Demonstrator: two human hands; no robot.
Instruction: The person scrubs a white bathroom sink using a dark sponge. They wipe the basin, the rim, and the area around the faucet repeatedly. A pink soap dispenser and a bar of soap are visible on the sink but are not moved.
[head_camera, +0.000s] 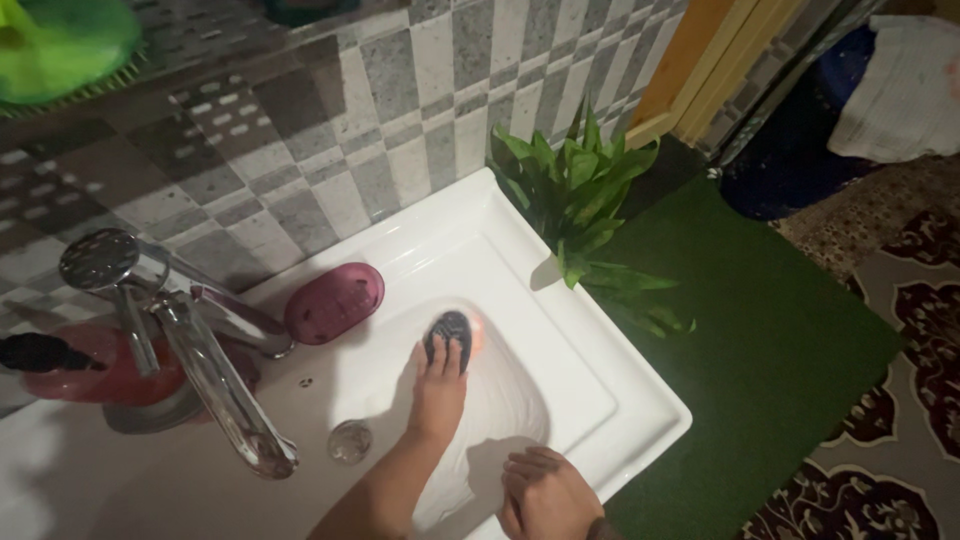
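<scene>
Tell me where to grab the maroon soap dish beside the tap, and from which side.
Grip the soap dish across its narrow width, probably from above on the basin side. It is a closed oval lying flat on the sink ledge, with the tiled wall behind and the tap beside it.

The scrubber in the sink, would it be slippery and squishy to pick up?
Probably squishy: the scrubber looks like a soft pad under the left hand fingers. Maybe slippery, lying in the glossy sink. Likely light, being small.

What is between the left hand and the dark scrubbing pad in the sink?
Nothing visible: the left hand rests its fingertips directly on the dark pad inside the white sink. The right hand rests apart on the sink's near edge.
</scene>
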